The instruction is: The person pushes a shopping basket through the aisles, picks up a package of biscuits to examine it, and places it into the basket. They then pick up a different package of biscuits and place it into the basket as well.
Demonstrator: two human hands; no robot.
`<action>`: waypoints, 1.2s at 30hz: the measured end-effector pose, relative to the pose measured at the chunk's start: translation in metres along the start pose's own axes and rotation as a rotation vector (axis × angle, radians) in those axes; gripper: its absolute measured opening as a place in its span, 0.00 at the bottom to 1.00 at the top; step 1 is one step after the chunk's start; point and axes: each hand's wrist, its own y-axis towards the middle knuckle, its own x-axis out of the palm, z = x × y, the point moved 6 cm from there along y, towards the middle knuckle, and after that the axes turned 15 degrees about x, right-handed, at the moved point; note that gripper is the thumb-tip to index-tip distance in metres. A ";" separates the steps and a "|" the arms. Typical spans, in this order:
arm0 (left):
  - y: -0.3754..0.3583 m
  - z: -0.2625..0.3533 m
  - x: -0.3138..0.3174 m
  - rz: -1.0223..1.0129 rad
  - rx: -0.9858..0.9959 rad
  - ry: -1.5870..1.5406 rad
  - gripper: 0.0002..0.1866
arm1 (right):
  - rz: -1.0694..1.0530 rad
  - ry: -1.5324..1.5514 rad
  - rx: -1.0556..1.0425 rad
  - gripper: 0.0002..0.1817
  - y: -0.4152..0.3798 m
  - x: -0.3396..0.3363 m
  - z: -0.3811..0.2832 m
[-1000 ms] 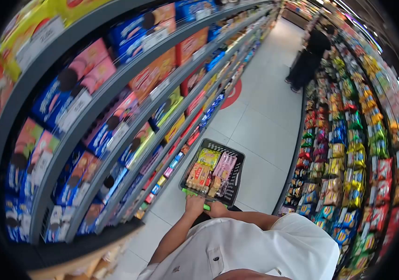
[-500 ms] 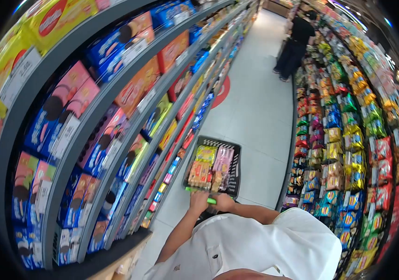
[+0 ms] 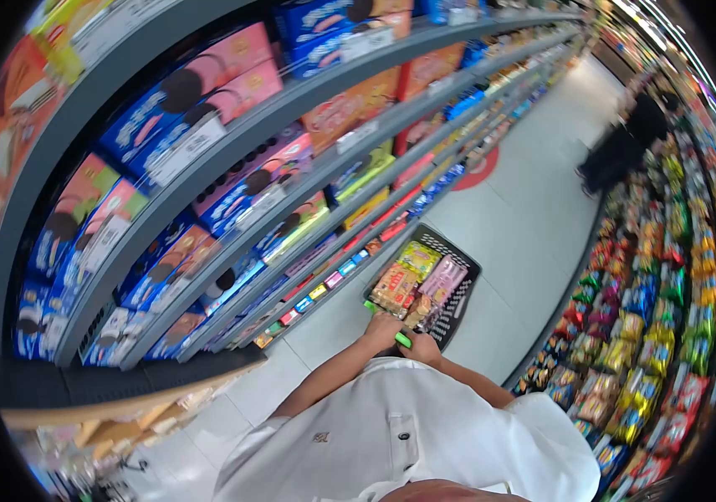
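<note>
Compared with the frame half a second earlier, the view has swung leftward and tilted: the biscuit shelves now fill more of the left and centre, the basket sits further right and is turned diagonally, and the person in black down the aisle has shifted to the upper right and appears blurred. Left to right: the shelves of boxed biscuits; the left hand, closed around the green handle; the right hand, likewise closed on the same handle, just beside the left; the black basket directly beyond both hands, holding snack packets, over the pale floor; finally the snack-bag racks along the right. Both hands remain on the handle as before.
</note>
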 end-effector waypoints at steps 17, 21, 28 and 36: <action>0.054 -0.033 0.043 0.045 -0.227 0.132 0.05 | -0.107 0.126 -0.116 0.15 0.048 0.000 0.033; 0.065 -0.045 0.058 -0.090 -0.176 0.154 0.06 | -0.124 0.176 -0.145 0.15 0.054 -0.009 0.026; 0.082 -0.035 0.022 -0.161 -0.119 0.227 0.06 | -0.163 0.172 -0.177 0.15 0.069 -0.018 0.036; 0.112 -0.035 0.012 -0.203 -0.176 0.257 0.06 | -0.204 0.311 -0.234 0.14 0.077 -0.048 0.034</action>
